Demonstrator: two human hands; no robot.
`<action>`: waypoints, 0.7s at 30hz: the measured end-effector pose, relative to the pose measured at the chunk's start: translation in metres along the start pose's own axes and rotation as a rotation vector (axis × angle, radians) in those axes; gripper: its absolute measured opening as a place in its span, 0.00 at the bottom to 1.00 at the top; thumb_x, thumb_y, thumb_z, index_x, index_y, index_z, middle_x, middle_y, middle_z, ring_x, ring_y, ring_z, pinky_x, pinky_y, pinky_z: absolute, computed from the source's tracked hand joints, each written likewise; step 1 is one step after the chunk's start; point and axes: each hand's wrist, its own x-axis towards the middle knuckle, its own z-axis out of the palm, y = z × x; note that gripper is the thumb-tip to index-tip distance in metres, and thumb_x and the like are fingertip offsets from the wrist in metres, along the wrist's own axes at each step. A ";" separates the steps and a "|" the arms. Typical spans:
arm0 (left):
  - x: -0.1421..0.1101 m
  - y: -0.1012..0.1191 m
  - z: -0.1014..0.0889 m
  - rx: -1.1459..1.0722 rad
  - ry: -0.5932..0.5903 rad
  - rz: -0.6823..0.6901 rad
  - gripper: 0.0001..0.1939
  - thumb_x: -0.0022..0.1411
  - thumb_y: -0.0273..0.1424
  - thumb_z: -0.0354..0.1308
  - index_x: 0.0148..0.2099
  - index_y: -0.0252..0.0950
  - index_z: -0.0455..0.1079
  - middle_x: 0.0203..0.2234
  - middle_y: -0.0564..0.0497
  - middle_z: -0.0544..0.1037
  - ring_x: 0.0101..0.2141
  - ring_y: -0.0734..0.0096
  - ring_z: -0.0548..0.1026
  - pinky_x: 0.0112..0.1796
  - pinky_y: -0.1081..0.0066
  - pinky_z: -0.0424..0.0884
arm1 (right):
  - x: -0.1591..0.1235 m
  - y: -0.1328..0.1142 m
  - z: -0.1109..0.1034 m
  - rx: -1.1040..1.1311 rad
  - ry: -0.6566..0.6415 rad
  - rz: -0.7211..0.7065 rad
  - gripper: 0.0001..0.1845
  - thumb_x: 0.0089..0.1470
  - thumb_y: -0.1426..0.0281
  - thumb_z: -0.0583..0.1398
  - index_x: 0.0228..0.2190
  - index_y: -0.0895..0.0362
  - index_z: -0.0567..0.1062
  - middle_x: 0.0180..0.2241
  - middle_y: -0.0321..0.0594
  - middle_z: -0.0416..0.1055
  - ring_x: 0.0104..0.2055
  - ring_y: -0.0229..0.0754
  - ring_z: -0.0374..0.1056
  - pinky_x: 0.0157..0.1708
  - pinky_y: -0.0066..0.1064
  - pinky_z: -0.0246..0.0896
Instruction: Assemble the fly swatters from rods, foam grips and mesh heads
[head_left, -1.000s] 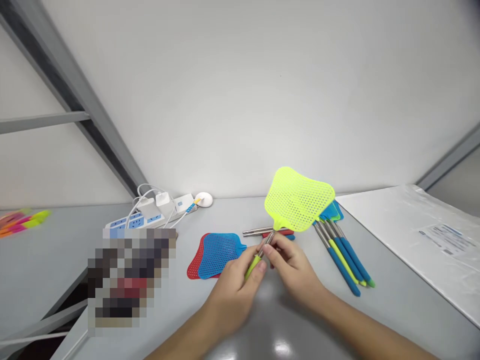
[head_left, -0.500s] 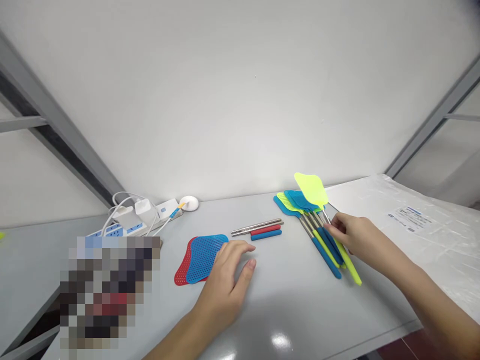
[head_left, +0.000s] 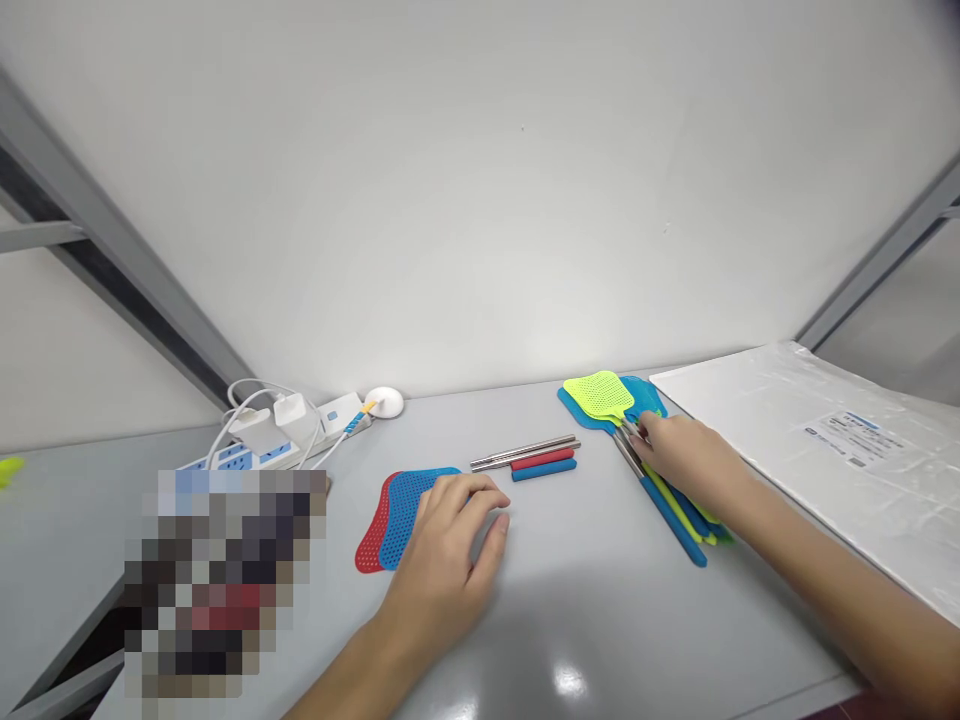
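Note:
My right hand (head_left: 682, 455) pinches the metal shaft of a yellow fly swatter (head_left: 600, 395), which lies on top of a pile of blue and yellow fly swatters. Below the wrist, blue handles (head_left: 679, 525) of the pile fan toward me, partly covered by my forearm. My left hand (head_left: 450, 560) is open, palm down, with thumb apart from the fingers. It covers the right part of a loose blue perforated swatter head (head_left: 412, 505), which overlaps a red one (head_left: 371, 545). Beyond it lie thin metal rods (head_left: 517, 455), a red grip (head_left: 551, 458) and a blue grip (head_left: 544, 470).
A white plastic-wrapped package (head_left: 750, 385) with a label lies at the right. Back left are a power strip (head_left: 274, 455) with white plugs and cables, and a round white device (head_left: 385, 402). A blurred-out patch (head_left: 225, 580) covers the left front. A wall stands behind the table.
My right hand has moved forward and left, lowering the yellow swatter onto the pile. The left hand stays nearly where it was; the view has shifted slightly.

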 end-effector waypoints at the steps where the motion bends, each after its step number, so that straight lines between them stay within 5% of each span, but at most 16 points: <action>1: 0.000 0.000 0.000 -0.003 0.000 -0.001 0.09 0.69 0.28 0.49 0.48 0.41 0.68 0.46 0.48 0.72 0.47 0.60 0.68 0.48 0.58 0.66 | 0.000 -0.002 0.002 -0.018 0.001 -0.003 0.14 0.65 0.64 0.47 0.36 0.58 0.69 0.28 0.47 0.73 0.31 0.51 0.72 0.24 0.33 0.48; 5: -0.001 0.002 0.000 -0.018 -0.004 -0.011 0.09 0.69 0.28 0.49 0.47 0.41 0.68 0.44 0.48 0.73 0.46 0.60 0.68 0.46 0.58 0.67 | -0.002 -0.009 0.003 -0.072 0.005 -0.009 0.14 0.65 0.66 0.46 0.42 0.59 0.67 0.26 0.46 0.73 0.30 0.53 0.72 0.24 0.34 0.48; 21: 0.000 0.004 -0.004 -0.050 -0.040 -0.024 0.08 0.69 0.27 0.48 0.42 0.40 0.69 0.40 0.49 0.75 0.43 0.61 0.69 0.45 0.58 0.64 | -0.015 -0.031 -0.017 -0.133 0.047 -0.076 0.14 0.65 0.60 0.48 0.37 0.55 0.68 0.29 0.44 0.74 0.30 0.51 0.73 0.21 0.33 0.45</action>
